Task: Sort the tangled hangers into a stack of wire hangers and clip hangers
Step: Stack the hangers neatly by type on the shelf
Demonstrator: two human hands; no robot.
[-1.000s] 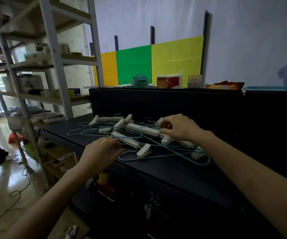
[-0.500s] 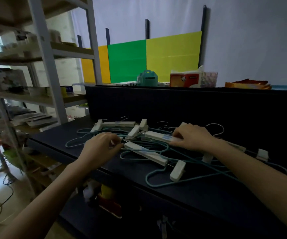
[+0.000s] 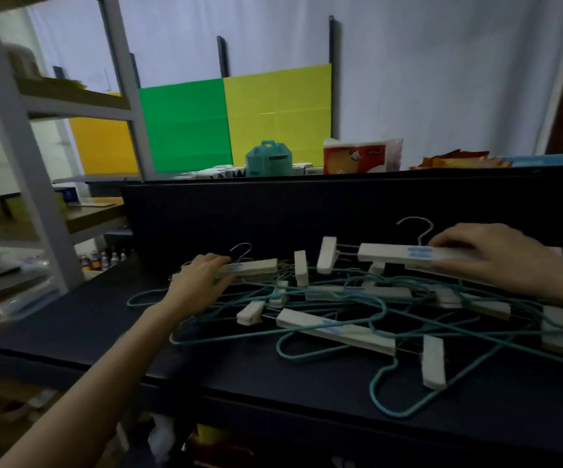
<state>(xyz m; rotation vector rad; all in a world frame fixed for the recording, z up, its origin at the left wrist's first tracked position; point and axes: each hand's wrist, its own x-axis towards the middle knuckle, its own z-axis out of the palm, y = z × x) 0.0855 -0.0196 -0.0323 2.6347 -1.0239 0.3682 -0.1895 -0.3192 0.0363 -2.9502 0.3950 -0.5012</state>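
A tangle of teal wire hangers [image 3: 337,319] and white clip hangers lies on the dark table [image 3: 104,319]. My left hand [image 3: 199,282] grips the bar of a white clip hanger [image 3: 256,266] at the pile's back left. On the right, my right hand [image 3: 496,261] holds the bar of another white clip hanger [image 3: 391,253], lifted a little above the pile. A third clip hanger [image 3: 337,332] lies across the front of the tangle, with wire loops over and under it.
A raised dark ledge [image 3: 307,184] runs behind the table, carrying a teal box [image 3: 268,160], a tissue pack [image 3: 357,157] and packets. A metal shelving unit [image 3: 37,163] stands at the left. Bare table shows left of the pile and along its front edge.
Both hands have moved apart: my left hand went to the back-left clip hanger, and my right hand shifted right with a clip hanger. The view came closer to the pile.
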